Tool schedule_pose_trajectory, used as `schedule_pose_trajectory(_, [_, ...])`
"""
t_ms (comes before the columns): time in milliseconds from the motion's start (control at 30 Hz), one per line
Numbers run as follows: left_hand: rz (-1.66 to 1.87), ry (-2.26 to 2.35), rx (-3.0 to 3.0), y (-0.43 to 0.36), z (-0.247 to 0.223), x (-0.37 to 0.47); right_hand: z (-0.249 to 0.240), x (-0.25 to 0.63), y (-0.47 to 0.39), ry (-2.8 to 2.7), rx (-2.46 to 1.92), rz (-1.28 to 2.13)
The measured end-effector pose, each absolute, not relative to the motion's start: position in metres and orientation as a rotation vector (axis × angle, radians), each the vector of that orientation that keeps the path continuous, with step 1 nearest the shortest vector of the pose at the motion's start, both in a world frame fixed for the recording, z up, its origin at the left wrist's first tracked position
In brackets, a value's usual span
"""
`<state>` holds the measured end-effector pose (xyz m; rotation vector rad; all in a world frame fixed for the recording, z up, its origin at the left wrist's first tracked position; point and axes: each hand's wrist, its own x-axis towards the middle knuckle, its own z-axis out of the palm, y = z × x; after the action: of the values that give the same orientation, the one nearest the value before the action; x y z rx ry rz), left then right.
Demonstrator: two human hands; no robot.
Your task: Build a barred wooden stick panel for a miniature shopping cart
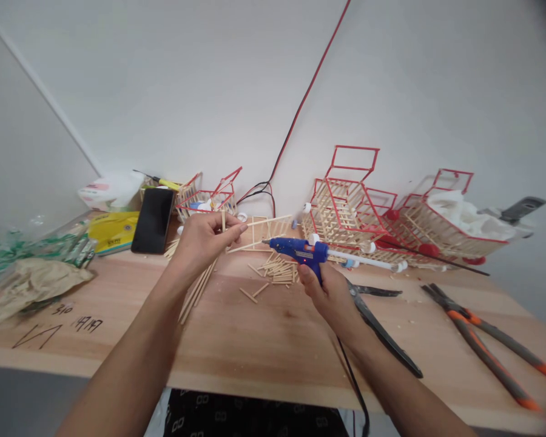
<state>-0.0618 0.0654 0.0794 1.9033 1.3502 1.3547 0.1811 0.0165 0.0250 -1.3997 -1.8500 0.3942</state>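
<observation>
Here, mid-frame, the person's left hand (212, 240) pinches a ladder-like lattice (267, 221) of thin pale sticks, right hand (331, 292) gripping a blue glue gun (295, 249), over grained wooden tabletop (264, 343) against smooth white wall (186, 91).

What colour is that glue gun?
The glue gun in the right hand is blue, as the head view shows.

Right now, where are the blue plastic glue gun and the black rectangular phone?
Blue plastic glue gun (296, 248): head view, side of its body.
Black rectangular phone (153, 220): head view, middle of its screen.
</observation>
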Motion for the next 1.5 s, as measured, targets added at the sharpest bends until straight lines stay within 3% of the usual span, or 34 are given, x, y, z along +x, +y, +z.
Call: schedule_pose_trajectory(1500, [1.341,1.353,1.91,0.0636,0.0807,-0.0598,0.0283,0.1778,0.0159,-1.896,-1.397,0.257])
